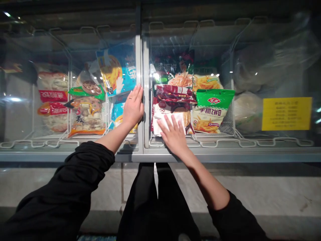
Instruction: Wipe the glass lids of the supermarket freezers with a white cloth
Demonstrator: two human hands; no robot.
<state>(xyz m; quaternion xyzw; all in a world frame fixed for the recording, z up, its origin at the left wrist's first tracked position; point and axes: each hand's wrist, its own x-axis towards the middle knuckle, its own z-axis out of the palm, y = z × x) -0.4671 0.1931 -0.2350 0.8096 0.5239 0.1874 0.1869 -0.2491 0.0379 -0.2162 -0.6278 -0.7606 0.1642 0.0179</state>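
Note:
My right hand (173, 134) lies flat with its fingers spread, pressing a white tissue or thin cloth (160, 122) against the right glass lid (213, 36) of a display freezer. Under the glass there, a dark red food bag (173, 92) is partly hidden by the tissue. My left hand (133, 105) rests on the left glass lid (75, 40), fingers stretched out and close together, holding nothing. Its fingertips touch or nearly touch the upright frame bar (142, 80) between the lids. A blue food bag (119, 72) is just beside it, beneath the glass.
Several frozen food packs sit in white wire baskets, including a green and cream bag (212, 110) and red-labelled bags (53, 95). A yellow notice (287, 113) is at the right. The freezer's grey front edge (225, 157) runs close to my legs (155, 207).

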